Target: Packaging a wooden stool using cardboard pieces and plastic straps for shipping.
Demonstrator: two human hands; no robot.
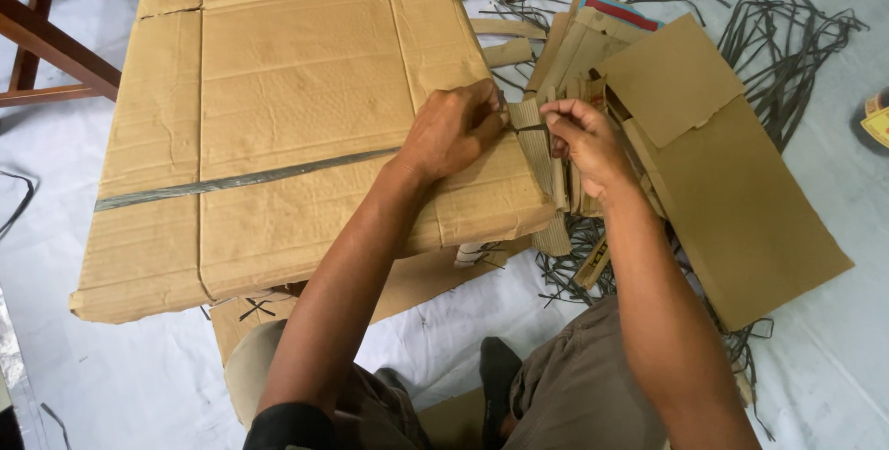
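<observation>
On the white floor sheet (120, 367), one large flattened cardboard bundle (296, 126) fills the frame from 9 to 12 o'clock, lying tilted, with one dark plastic strap (241, 180) running across its top face from the left edge toward centre. Two hands work at the bundle's right edge, near centre frame. Left hand (454, 131): forearm comes up from 6 o'clock, knuckles up, fingers curled and pinched shut on the strap's right end where it meets the edge. Right hand (579, 140): forearm rises from 5 o'clock, wrist bent inward, thumb and forefinger closed on the same strap end, just beside the left hand. The two hands nearly touch, fingertip to fingertip. At 3 o'clock, one loose heap of cardboard sheets (713, 163), count of sheets not clear; two big flat ones lie on top. Many cut dark straps (787, 43) tangle at 1 to 2 o'clock and under the heap, too many to count. Wooden furniture legs (46, 43) at 10 o'clock. One partly seen yellow tape roll (875, 121) at the right edge.
</observation>
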